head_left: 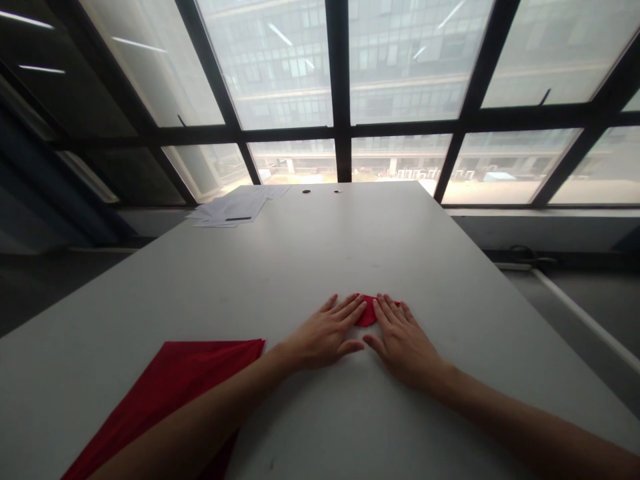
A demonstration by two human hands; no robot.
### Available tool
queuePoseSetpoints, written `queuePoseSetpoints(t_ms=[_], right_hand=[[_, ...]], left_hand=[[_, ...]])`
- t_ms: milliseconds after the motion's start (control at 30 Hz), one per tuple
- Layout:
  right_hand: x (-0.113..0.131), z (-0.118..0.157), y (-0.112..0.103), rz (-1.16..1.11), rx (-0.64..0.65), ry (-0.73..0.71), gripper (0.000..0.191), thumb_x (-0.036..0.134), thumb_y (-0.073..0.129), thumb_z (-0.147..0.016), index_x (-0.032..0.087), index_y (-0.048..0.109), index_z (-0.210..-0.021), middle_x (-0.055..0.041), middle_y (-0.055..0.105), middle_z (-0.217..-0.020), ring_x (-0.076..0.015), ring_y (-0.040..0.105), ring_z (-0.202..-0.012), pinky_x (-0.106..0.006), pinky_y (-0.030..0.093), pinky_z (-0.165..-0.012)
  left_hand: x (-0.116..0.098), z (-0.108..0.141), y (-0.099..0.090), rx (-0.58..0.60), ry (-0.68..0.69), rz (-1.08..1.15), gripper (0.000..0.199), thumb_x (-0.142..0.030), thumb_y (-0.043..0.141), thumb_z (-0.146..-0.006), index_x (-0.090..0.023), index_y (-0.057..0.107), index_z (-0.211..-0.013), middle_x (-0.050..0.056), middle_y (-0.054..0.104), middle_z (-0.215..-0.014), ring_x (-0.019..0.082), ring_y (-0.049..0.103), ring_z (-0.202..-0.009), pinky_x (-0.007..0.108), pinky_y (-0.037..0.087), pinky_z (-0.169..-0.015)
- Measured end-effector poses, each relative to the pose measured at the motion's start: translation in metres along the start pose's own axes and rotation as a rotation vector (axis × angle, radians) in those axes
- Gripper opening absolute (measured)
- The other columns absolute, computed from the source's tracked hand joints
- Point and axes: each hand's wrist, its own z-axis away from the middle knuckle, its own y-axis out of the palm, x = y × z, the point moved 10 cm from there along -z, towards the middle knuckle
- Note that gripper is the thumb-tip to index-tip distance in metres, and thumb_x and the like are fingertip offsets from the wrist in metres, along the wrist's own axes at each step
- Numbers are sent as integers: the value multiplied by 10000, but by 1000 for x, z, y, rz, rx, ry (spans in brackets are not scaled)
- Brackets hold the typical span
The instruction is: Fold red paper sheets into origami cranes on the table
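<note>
Both hands lie on a small piece of red material [367, 313] on the white table [320, 267]; whether it is paper or cloth I cannot tell. My left hand [327, 333] rests with its stretched fingertips over the piece's left part. From the other side, my right hand [403, 340] lays its straight fingers across the right part. The thumbs point toward each other with a gap between them. Much of the red piece is hidden under the fingers. A larger folded red sheet [175, 380] lies at the lower left, partly beneath my left forearm.
Loose white papers [240, 203] lie at the table's far left, with a dark pen-like object [239, 219] on them. Two round holes, one of them a dark hole [307, 192], show near the far edge. Beyond stand tall windows with black frames [340, 100].
</note>
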Motion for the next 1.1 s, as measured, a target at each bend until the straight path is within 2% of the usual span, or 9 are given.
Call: queuePoseSetpoints(t_ms=[233,333,467,633,733,833,900,1000,1100], right_hand=[[-28,-2,-5,51,-46,160,818,618,326,-965,-12,343,-1488,-258,300,-1548,-335,224,-1478,-535,182,-1198],[-16,-3,-11,26,-77,74,748,562,332,-986,37,300,-1518,-215,242,-1584,-297,166,-1498,-516,174,-1207],[9,-1,-3,-35,17,-89,697,538,307,-1003,89,278,-1536,-162,274,-1587,-262,206,-1492,-489,194,-1213],[8,-3,-5,-54,48,-94,691,540,339,-1000,93,303,-1526,-170,310,-1569,-282,262,-1473,-520,185,-1207],[-6,-13,-14,-85,34,-77,565,463,348,-1019,131,431,-1468,-163,409,-1524,-269,329,-1447,-517,206,-1196],[-25,-24,-21,-114,1,-42,407,351,354,-1028,222,603,-1323,-113,485,-1485,-250,373,-1425,-523,185,-1195],[-36,-29,-22,-109,-33,-4,362,301,429,-999,225,617,-1298,-118,473,-1495,-266,357,-1432,-543,174,-1190],[-47,-30,-28,-86,-126,62,396,261,545,-935,192,581,-1323,-158,458,-1489,-306,356,-1419,-564,216,-1164],[-50,-26,-37,-96,-226,102,289,241,610,-895,184,653,-1174,-148,579,-1312,-296,497,-1262,-494,347,-1094]], left_hand=[[2,1,2,7,0,1,758,-607,348,-982,-230,64,-1575,115,184,-1614,221,128,-1507,446,94,-1219],[2,0,3,13,-8,1,756,-607,345,-983,-235,56,-1575,112,166,-1619,218,121,-1509,451,88,-1220],[2,0,3,-9,-11,-19,752,-598,339,-989,-233,41,-1575,113,155,-1623,223,116,-1509,455,104,-1217],[7,4,4,-25,-48,3,759,-591,352,-990,-200,69,-1576,124,179,-1617,238,134,-1507,453,133,-1217],[14,6,0,-64,-92,32,646,-528,369,-1010,-235,200,-1560,97,268,-1599,241,224,-1488,461,183,-1211],[20,5,-11,-147,-123,68,469,-425,392,-1028,-276,415,-1472,60,465,-1501,231,390,-1412,454,256,-1190],[20,3,-19,-196,-112,103,378,-365,412,-1029,-277,535,-1375,51,582,-1389,218,499,-1316,435,317,-1157],[17,2,-26,-244,-89,157,294,-311,434,-1022,-257,649,-1216,51,661,-1240,203,583,-1170,405,399,-1083],[15,2,-30,-271,-92,176,259,-298,453,-1013,-242,698,-1077,56,675,-1147,206,598,-1086,401,437,-1021]])
